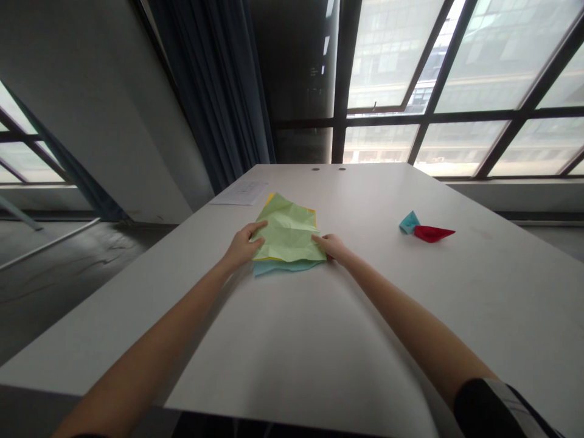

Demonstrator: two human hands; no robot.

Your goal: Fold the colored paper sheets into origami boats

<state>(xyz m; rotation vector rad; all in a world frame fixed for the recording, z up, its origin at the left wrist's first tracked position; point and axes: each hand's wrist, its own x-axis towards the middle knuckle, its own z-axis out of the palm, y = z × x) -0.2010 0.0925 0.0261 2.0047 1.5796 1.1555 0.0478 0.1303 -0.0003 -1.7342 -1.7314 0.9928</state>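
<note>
A creased light green sheet of paper (289, 228) lies on top of a small stack at the middle of the table. Beneath it, yellow paper (270, 198) shows at the edges, and a light blue sheet (283, 267) sticks out on the near side. My left hand (245, 244) grips the left edge of the stack between thumb and fingers. At the right edge, my right hand (332, 246) pinches the papers, thumb on top. Its other fingers are partly hidden under the sheets.
To the right on the white table (365, 340) sit a folded red paper boat (433, 233) and a small folded blue paper piece (409, 222), touching. A printed white sheet (240, 193) lies near the far left edge. Behind are a dark curtain (214, 85) and windows.
</note>
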